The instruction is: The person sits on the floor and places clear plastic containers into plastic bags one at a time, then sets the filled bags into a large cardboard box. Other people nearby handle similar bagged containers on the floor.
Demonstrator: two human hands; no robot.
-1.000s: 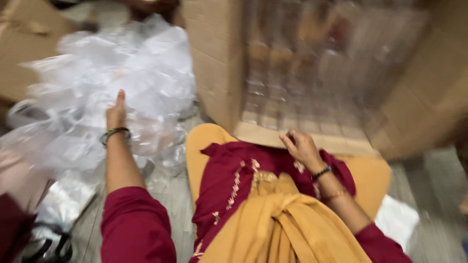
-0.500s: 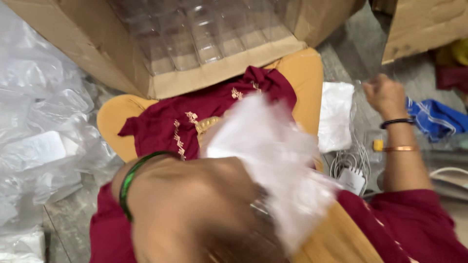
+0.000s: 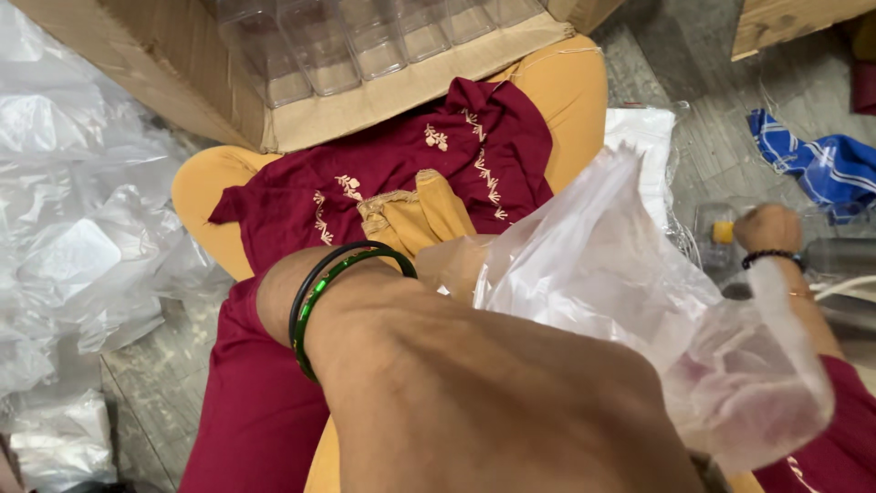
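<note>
My left forearm fills the foreground, with green and black bangles at the wrist. My left hand (image 3: pixel 453 265) grips a crumpled clear plastic bag (image 3: pixel 620 274) above my lap; the bag hides most of the fingers. My right hand (image 3: pixel 769 228) is out to the right, low over the floor, fingers curled and seen from the back. It sits beside a small clear container with a yellow piece (image 3: pixel 721 233). What lies under its fingers is hidden. My lap is covered by maroon and mustard cloth.
An open cardboard box (image 3: pixel 411 91) holding several clear plastic containers (image 3: pixel 319 36) stands just beyond my knees. A heap of clear plastic bags (image 3: pixel 82 228) lies on the left. A white packet (image 3: pixel 648 137), a blue cloth (image 3: pixel 821 164) and another carton (image 3: pixel 794 23) are on the right.
My left hand left the heap of bags on the left and came across my lap with one bag in it. My right hand moved from the box edge out to the right.
</note>
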